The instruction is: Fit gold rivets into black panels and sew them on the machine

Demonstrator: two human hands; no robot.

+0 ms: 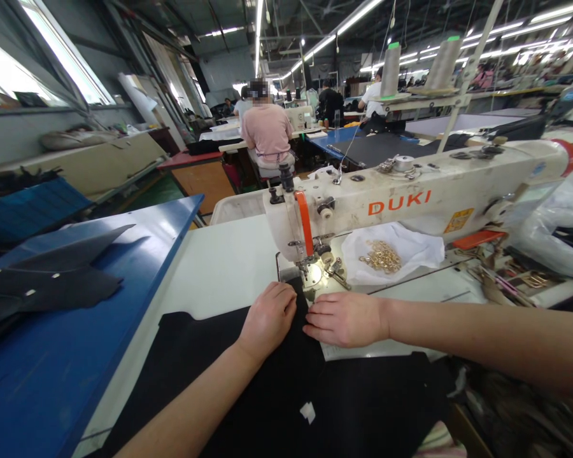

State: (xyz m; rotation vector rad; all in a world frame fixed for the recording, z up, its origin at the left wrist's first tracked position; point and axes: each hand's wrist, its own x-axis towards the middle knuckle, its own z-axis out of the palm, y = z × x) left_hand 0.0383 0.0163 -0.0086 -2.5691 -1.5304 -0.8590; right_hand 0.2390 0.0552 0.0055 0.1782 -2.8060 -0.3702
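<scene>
A large piece of black fabric (pixel 277 394) lies on the white sewing table (pixel 219 267) in front of a white DUKI sewing machine (pixel 410 197). My left hand (pixel 268 316) rests knuckles-up on the fabric, fingers curled under, just left of the needle area (pixel 310 267). My right hand (pixel 344 318) lies flat on the fabric's edge, fingers together and pointing left, right below the presser foot. Both hands press the cloth, almost touching each other. A small white tag (pixel 308 411) sits on the fabric nearer to me.
A white bag with gold metal rings (pixel 382 256) lies under the machine arm. Black cut pieces (pixel 52 280) lie on a blue table (pixel 52 369) at left. Thread cones (pixel 390 70) stand above. A person in a pink shirt (pixel 267 133) sits ahead, others farther back.
</scene>
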